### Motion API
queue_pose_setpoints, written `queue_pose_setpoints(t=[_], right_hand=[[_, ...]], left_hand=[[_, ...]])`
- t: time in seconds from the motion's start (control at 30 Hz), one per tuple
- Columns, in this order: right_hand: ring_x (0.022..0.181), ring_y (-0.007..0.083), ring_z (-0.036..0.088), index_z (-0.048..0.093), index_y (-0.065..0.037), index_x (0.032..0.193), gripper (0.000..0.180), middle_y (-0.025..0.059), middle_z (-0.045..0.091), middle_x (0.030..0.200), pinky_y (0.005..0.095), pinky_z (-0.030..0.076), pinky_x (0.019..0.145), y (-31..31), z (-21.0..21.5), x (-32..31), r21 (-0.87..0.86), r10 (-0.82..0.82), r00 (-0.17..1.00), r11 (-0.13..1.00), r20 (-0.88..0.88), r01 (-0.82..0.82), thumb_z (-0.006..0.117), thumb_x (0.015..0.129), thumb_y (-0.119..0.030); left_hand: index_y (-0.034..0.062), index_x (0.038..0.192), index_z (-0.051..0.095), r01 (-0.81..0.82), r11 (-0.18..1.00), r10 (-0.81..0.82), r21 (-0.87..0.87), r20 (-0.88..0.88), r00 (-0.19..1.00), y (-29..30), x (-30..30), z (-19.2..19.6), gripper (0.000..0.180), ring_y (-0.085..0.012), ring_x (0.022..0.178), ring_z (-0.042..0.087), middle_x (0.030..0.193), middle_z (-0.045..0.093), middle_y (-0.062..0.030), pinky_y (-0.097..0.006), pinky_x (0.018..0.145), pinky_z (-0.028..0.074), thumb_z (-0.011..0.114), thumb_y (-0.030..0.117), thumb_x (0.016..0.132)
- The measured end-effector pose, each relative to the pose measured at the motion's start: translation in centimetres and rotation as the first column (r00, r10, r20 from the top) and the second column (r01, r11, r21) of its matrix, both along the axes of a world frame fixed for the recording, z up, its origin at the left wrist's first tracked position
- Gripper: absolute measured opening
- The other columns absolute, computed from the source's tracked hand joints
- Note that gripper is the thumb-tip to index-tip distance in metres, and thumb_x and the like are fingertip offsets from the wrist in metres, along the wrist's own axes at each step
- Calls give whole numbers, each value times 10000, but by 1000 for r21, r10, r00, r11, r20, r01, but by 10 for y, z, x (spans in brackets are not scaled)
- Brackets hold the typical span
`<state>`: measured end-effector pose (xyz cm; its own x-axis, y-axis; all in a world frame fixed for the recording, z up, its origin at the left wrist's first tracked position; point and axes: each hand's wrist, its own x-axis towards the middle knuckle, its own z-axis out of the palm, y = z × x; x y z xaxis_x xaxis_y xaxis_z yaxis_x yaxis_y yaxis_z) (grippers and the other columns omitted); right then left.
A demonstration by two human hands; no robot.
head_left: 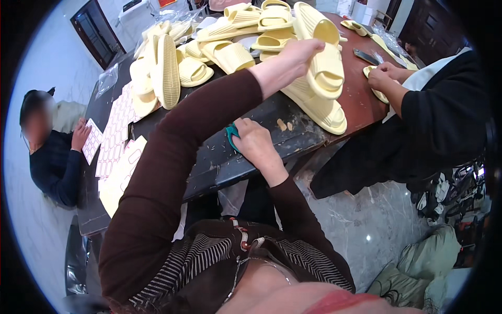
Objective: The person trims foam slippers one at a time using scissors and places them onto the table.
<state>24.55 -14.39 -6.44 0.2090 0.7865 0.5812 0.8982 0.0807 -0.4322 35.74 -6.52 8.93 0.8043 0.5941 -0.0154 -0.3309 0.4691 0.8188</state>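
My left hand (293,60) reaches across to the far right with its fingers closed on a pale yellow slipper (325,63), toe end toward me. Just below that slipper, another yellow slipper (321,110) lies at the table's corner. Close to the near table edge, my right hand (256,140) is closed around a small teal tool (232,137); its working end is hidden. Small yellow scraps (282,124) lie on the dark table beside this hand.
Many yellow slippers (230,55) are heaped on the far table (209,170). Label sheets (114,131) lie at the left. One person (49,141) holds a sheet there. On the right, another person's hands (384,76) work on a slipper by a phone (365,56).
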Motion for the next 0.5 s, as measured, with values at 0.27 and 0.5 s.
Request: queue_pose_setpoints(t=[0.27, 0.5], right_hand=[[865, 317, 646, 646, -13, 1025, 299, 140, 659, 876, 421, 536, 737, 3, -9, 15, -425, 77, 972, 905, 222, 26, 674, 788, -192], [1016, 319, 640, 661, -37, 1079, 303, 144, 678, 1071, 397, 525, 830, -1, 3, 10, -114, 138, 990, 983, -40, -142, 608, 838, -212]], left_hand=[[-138, 1160, 461, -236, 967, 229, 93, 79, 970, 3, 86, -12, 507, -261, 893, 663, 1017, 638, -183, -365, 767, 567, 724, 39, 765], [-79, 1262, 444, -384, 885, 458, 261, -351, 816, 44, 143, -64, 557, -309, 1128, 577, 1201, 590, -192, -354, 956, 458, 672, 172, 820]])
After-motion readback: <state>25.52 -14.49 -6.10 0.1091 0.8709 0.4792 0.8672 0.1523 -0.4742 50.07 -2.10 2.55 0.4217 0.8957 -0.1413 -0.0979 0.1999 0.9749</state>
